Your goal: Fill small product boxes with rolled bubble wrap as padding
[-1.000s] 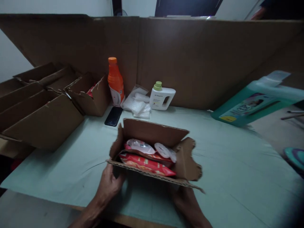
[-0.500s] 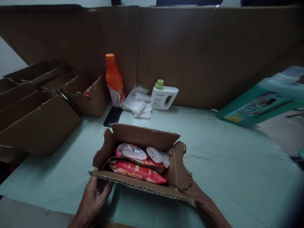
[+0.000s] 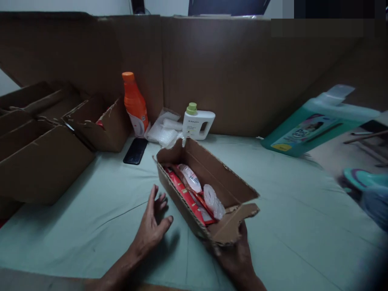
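An open cardboard box (image 3: 221,163) is turned at a slant in front of me. Red packets (image 3: 186,196), a white wrapped item (image 3: 190,178) and a roll of bubble wrap (image 3: 213,201) lie inside it. My right hand (image 3: 238,252) grips the box's near end from below, its fingers partly hidden by the cardboard. To the left of the box, my left hand (image 3: 154,226) is held above the cloth, empty, with fingers spread and not touching the box.
Cardboard boxes (image 3: 48,161) stand at the left. Behind are an orange bottle (image 3: 135,107), bubble wrap sheets (image 3: 165,128), a white bottle with a green cap (image 3: 194,123) and a dark phone (image 3: 135,151). A large green jug (image 3: 303,125) leans at the right, before a cardboard wall (image 3: 227,72).
The box has swung round from lying crosswise to a slant, its left end now farther from me. My left hand has let go of it. My right hand still holds it.
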A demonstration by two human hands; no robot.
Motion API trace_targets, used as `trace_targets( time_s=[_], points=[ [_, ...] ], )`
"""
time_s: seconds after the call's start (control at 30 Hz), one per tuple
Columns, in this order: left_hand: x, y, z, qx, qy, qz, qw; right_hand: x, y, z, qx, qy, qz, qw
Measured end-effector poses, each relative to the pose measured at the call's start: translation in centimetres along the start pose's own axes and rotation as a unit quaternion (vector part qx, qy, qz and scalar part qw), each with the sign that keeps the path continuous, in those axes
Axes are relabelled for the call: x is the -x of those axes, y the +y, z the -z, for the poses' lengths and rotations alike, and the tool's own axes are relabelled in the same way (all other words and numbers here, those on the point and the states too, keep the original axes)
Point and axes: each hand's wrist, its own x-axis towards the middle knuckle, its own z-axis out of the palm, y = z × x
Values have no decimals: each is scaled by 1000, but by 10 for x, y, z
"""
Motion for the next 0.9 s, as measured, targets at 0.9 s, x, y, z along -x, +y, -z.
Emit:
trace_targets(
  time_s=[0.9],
  points=[
    [50, -25, -14, -91, -110, -29, 989, 12, -19, -18, -78, 58, -74, 993]
  ],
)
